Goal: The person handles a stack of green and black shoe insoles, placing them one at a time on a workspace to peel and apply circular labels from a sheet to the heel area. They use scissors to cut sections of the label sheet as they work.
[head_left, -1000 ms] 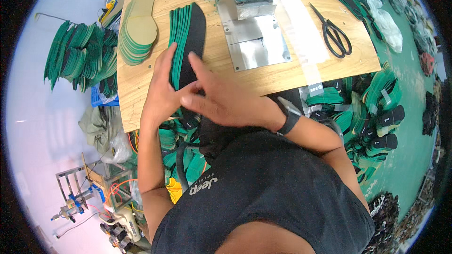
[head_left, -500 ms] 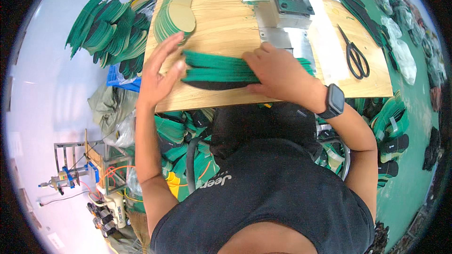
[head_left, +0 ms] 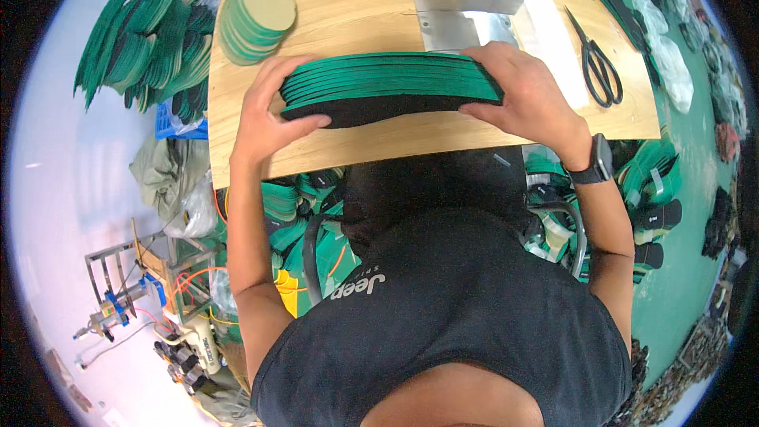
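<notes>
Left hand (head_left: 266, 117) and right hand (head_left: 534, 95) grip one insole stack (head_left: 387, 77), upper centre: long axis left-to-right, black face (head_left: 371, 112) toward bottom. Scissors (head_left: 587, 46), one pair: upper right.

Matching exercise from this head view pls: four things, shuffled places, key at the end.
Column 1
1. green-and-black stack of curved flat insoles
2. black scissors with looped handles
3. fanned stack of beige-topped, green-edged insoles
4. black-strapped wristwatch

Column 2
A. on the right side of the pale wooden tabletop
B. worn on the person's right wrist
C. held at its ends by the left hand and right hand
D. on the left side of the tabletop

Pairs: 1-C, 2-A, 3-D, 4-B
</notes>
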Demonstrator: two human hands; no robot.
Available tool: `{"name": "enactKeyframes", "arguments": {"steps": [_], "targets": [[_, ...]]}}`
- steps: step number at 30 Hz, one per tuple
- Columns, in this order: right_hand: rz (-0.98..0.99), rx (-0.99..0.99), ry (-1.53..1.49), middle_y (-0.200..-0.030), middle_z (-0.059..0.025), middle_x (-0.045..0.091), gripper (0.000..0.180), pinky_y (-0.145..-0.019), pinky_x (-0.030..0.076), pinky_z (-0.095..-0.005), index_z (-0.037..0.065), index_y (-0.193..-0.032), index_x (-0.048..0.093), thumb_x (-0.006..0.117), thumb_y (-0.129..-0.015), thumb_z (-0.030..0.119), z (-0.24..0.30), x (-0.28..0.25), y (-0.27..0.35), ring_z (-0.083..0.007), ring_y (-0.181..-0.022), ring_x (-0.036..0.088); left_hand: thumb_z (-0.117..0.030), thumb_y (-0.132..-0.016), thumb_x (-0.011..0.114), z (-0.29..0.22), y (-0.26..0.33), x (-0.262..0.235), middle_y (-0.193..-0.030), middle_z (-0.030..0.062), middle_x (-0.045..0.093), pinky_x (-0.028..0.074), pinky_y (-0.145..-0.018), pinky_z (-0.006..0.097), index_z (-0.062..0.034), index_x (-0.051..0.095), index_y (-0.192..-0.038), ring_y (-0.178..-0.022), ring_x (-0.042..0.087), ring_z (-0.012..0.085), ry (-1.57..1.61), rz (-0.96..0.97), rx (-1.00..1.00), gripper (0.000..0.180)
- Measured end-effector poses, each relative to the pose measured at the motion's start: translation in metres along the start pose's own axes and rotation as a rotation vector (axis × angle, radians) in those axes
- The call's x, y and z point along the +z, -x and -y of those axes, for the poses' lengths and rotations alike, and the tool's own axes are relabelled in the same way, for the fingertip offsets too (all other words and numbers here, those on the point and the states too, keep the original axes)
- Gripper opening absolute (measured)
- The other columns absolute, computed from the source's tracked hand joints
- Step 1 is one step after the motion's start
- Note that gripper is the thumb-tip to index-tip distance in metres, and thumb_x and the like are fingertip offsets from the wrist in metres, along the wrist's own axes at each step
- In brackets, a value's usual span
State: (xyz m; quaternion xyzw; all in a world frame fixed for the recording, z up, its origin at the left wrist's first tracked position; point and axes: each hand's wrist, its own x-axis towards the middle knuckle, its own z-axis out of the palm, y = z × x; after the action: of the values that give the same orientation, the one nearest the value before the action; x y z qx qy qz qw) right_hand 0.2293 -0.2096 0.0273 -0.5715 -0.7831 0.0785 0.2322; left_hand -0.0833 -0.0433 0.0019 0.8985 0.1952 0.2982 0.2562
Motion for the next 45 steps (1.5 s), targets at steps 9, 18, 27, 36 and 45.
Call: {"name": "enactKeyframes", "arguments": {"steps": [9, 18, 27, 36, 45], "targets": [[-0.070, 0.111, -0.183, -0.111, -0.0193, 0.053, 0.072, -0.088, 0.045, -0.0395, 0.000, -0.122, 0.048, 0.082, -0.062, 0.020, -0.007, 0.010, 0.009, -0.0368, -0.104, 0.051, -0.016, -0.048, 0.088, -0.014, 0.011, 0.021, -0.117, 0.0148, 0.052, 0.042, -0.093, 0.038, -0.0048, 0.058, -0.107, -0.106, 0.053, 0.0312, -0.058, -0.237, 0.008, 0.067], [-0.230, 0.094, -0.309, -0.110, -0.0130, 0.056, 0.069, -0.090, 0.044, -0.0354, 0.004, -0.121, 0.052, 0.083, -0.060, 0.011, -0.003, 0.023, 0.016, -0.0287, -0.102, 0.055, -0.014, -0.049, 0.086, -0.016, 0.007, 0.024, -0.116, 0.0162, 0.051, 0.042, -0.092, 0.039, -0.0038, 0.054, -0.113, -0.106, 0.052, 0.0310, 0.045, -0.102, -0.116, 0.072], [-0.284, 0.131, -0.398, -0.105, -0.0098, 0.058, 0.057, -0.088, 0.044, -0.0310, 0.003, -0.117, 0.052, 0.078, -0.067, 0.008, -0.004, 0.025, 0.026, -0.0237, -0.098, 0.057, -0.014, -0.051, 0.086, -0.011, 0.013, 0.032, -0.107, 0.0149, 0.058, 0.044, -0.089, 0.037, -0.0030, 0.059, -0.107, -0.099, 0.057, 0.0292, 0.020, -0.190, -0.092, 0.063], [-0.114, 0.517, -0.570, -0.096, -0.0010, 0.061, 0.025, -0.080, 0.045, -0.0212, 0.005, -0.104, 0.060, 0.069, -0.085, 0.019, -0.038, 0.002, 0.027, -0.0072, -0.088, 0.055, -0.022, -0.079, 0.073, -0.007, -0.034, 0.046, -0.117, 0.0118, 0.058, 0.042, -0.093, 0.031, -0.0044, 0.058, -0.119, -0.104, 0.056, 0.0215, 0.148, -0.066, -0.426, 0.046], [-0.581, 0.603, -0.657, -0.136, -0.0169, 0.046, 0.068, -0.111, 0.023, -0.0335, -0.004, -0.138, 0.035, 0.023, -0.099, 0.051, -0.033, 0.034, 0.043, -0.0254, -0.131, 0.037, -0.042, -0.098, 0.036, 0.012, -0.020, 0.063, -0.136, 0.0218, 0.045, 0.027, -0.110, 0.039, 0.0071, 0.040, -0.134, -0.129, 0.041, 0.0306, 0.499, -0.128, -0.334, 0.061]]}}
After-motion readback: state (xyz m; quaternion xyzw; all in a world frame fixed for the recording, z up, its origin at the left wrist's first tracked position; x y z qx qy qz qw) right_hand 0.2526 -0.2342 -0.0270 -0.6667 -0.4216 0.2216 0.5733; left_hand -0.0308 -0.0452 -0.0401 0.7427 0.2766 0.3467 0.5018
